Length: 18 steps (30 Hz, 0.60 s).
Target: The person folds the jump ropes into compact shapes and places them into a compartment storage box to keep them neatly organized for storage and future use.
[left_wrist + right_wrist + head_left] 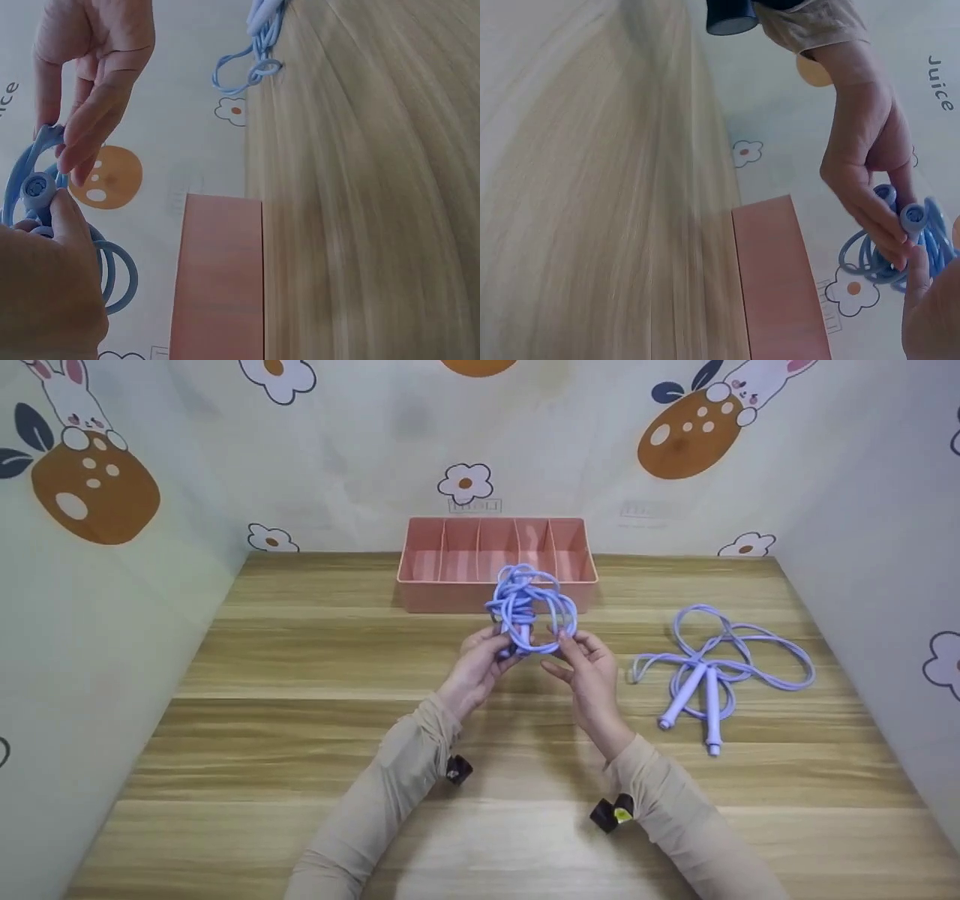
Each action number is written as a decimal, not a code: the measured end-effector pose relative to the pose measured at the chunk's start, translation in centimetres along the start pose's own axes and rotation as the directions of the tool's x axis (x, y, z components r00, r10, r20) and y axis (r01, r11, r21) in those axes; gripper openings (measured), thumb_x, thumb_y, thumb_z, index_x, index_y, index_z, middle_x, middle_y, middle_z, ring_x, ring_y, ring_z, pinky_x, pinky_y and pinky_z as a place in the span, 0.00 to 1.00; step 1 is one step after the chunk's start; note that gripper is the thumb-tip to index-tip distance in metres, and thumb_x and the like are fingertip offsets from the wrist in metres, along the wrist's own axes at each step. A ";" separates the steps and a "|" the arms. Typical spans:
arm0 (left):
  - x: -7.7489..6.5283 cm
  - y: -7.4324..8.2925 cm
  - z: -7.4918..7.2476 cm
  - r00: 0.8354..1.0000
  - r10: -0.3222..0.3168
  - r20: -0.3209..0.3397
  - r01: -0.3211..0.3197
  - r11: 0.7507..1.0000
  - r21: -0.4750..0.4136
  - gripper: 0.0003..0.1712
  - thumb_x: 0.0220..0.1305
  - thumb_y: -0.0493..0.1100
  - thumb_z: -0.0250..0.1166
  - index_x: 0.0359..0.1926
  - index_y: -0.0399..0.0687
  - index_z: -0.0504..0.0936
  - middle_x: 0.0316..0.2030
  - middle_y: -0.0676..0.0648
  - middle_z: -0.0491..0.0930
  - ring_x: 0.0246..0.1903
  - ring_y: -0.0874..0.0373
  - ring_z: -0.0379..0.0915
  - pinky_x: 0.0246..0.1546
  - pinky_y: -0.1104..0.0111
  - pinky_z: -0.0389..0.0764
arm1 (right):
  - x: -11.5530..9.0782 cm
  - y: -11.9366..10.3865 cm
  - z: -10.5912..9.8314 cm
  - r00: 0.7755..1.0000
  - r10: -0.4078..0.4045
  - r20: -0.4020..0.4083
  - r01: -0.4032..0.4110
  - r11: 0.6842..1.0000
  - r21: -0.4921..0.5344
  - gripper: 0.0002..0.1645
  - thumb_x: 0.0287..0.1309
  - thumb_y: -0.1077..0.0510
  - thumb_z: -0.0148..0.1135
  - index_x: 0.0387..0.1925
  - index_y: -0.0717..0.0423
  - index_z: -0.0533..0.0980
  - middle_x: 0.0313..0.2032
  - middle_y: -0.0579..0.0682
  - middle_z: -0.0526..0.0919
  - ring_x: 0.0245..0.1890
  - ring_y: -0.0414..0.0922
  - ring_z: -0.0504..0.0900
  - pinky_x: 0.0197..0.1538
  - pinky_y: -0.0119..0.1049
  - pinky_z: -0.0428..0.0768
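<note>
A bundled blue-purple jump rope [525, 607] is held up in front of the pink box, its cord wound in loops about its handles. My left hand [480, 664] grips the bundle at the handles on its lower left. With thumb and fingers, my right hand [592, 679] pinches a cord loop at the lower right. The left wrist view shows a handle end [37, 190] beside the left thumb. In the right wrist view, handle ends [913, 217] stick out by the left fingers. Some of the winding is hidden behind the fingers.
A pink divided box [427, 596] stands at the table's back edge. To the right, a second jump rope [712, 660] lies loosely looped, its two handles pointing toward the front. Patterned walls enclose the wooden table [285, 720] at the back and sides.
</note>
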State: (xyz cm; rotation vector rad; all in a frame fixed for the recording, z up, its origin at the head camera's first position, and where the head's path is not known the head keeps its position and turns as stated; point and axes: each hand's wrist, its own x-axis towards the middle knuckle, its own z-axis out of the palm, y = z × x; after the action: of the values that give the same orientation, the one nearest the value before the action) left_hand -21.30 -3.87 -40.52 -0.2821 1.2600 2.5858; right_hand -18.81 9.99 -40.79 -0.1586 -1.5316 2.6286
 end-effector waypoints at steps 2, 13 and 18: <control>0.2 -0.3 -0.1 1.000 -0.011 0.000 0.011 1.000 0.011 0.20 0.62 0.26 0.46 0.55 0.24 0.65 0.29 0.46 0.79 0.30 0.58 0.79 0.42 0.69 0.80 | 0.1 0.1 0.2 1.000 0.003 -0.003 -0.003 1.000 -0.001 0.01 0.60 0.67 0.51 0.34 0.62 0.70 0.34 0.51 0.84 0.30 0.43 0.82 0.28 0.33 0.82; 0.8 -0.4 -0.3 1.000 0.012 0.014 -0.013 0.995 0.099 0.19 0.64 0.29 0.47 0.55 0.25 0.67 0.31 0.47 0.79 0.29 0.62 0.76 0.38 0.71 0.80 | 1.0 1.0 -0.1 0.999 0.034 0.015 -0.033 0.998 -0.052 0.24 0.59 0.70 0.52 0.57 0.65 0.61 0.32 0.50 0.84 0.26 0.41 0.82 0.26 0.30 0.82; 1.0 -0.3 -0.5 1.000 0.012 0.020 -0.014 0.995 0.101 0.19 0.63 0.29 0.49 0.55 0.26 0.68 0.35 0.43 0.81 0.29 0.60 0.77 0.40 0.70 0.80 | 1.1 1.3 0.0 0.999 0.031 0.015 -0.029 0.995 -0.091 0.24 0.58 0.70 0.52 0.57 0.68 0.62 0.27 0.47 0.84 0.24 0.40 0.81 0.25 0.30 0.81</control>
State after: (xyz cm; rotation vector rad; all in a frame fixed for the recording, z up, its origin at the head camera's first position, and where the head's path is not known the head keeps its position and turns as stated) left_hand -22.16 -3.96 -41.28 -0.2299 1.3858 2.5190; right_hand -19.91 9.55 -41.97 -0.1684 -1.6684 2.5897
